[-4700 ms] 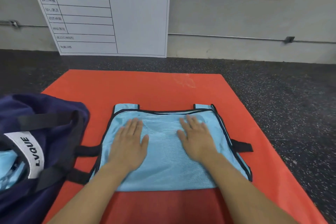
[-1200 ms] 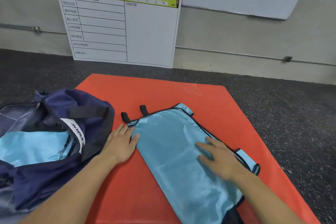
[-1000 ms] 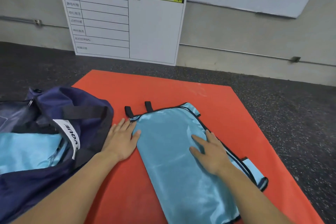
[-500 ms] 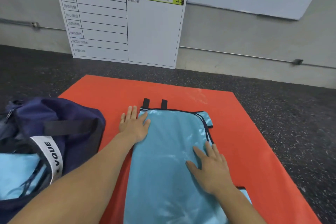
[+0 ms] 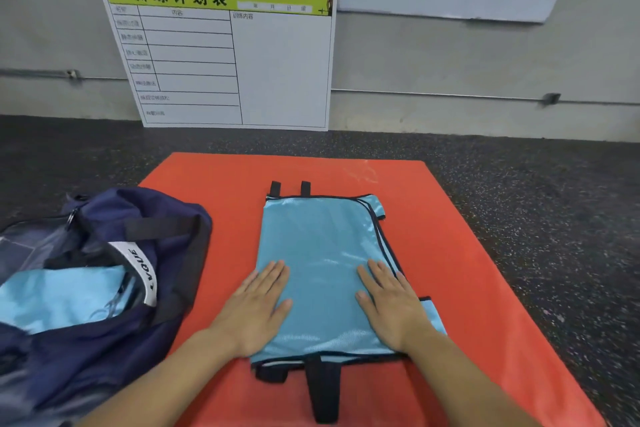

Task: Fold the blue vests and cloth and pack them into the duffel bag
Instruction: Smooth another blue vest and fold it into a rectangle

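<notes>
The red mat (image 5: 450, 253) lay on the dark speckled floor (image 5: 554, 204), w/ a white schedule board (image 5: 221, 55) leaning at the far wall. On the left side of the mat sat the navy duffel bag (image 5: 86, 288), its mouth open, and some light blue fabric (image 5: 59, 298) was already inside it.

In the middle of the mat was the blue vest (image 5: 318, 246), folded to a long narrow panel running near to far. Two black tabs stuck out at its far edge, and black straps (image 5: 322, 388) hung out at the near edge.

The left hand (image 5: 256, 308) lay flat on the near-left edge of the vest, partly on the mat; its fingers (image 5: 273, 274) were straight and close together, gripping nothing. The right hand (image 5: 391, 305) pressed flat on the near-right part, fingers straight and a little apart, also holding nothing.

I judge the step in hand was smoothing the panel before the next fold, approx. the middle of the task. To do it well: keep both palms flat, push air toward the far end, then tuck the near straps under so they do not stick out. The fabric looks slippery, so the layers could slide if only one side is lifted; better to lift both near corners together and bring them to the far edge, w/ edges matched.
</notes>
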{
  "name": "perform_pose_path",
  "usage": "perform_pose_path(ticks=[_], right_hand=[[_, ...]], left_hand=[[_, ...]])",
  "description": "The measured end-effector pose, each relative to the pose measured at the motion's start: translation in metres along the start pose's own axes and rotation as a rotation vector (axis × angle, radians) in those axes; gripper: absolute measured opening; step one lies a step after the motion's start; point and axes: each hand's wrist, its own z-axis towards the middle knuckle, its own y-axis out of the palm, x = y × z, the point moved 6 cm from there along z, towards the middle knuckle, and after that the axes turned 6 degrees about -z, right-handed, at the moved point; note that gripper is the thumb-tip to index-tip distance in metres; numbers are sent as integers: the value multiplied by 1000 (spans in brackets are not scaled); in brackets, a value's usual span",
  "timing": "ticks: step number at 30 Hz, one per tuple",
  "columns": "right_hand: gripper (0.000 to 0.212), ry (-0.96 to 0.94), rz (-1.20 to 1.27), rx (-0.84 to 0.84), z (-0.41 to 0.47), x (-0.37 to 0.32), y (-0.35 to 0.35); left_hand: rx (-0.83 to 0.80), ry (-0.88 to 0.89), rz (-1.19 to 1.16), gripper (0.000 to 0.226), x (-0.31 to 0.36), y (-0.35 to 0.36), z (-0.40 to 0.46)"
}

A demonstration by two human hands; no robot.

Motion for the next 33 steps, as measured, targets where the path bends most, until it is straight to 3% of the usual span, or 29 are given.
perform_pose_path(ticks=[3,5,8,13,16,18,28,33], right_hand=[[104,-47,-17,-56,-26,7,-4],[105,-96,-29,-63,-44,11,-4],[106,-150,-36,-34,-72,12,-1],[73,-343,84,49,-107,-46,-16],[54,-504,149,-37,-127,-96,-15],[46,-579,101,-46,-133,-119,-12],[55,-513,70,77,-135,-134,8],[47,-488,150,166,-123,-146,10]], left_hand=[[14,99,27,69,-7,-4,-42],[-16,109,28,63,-6,-4,-68],[-36,111,-28,78,6,-12,-94],[-111,19,-145,109,18,-26,-122],[-118,31,-140,110,27,-31,-130],[-140,37,-118,99,33,-33,-131],[-69,56,-164,80,42,-20,-140],[-46,92,-193,73,33,-17,-139]])
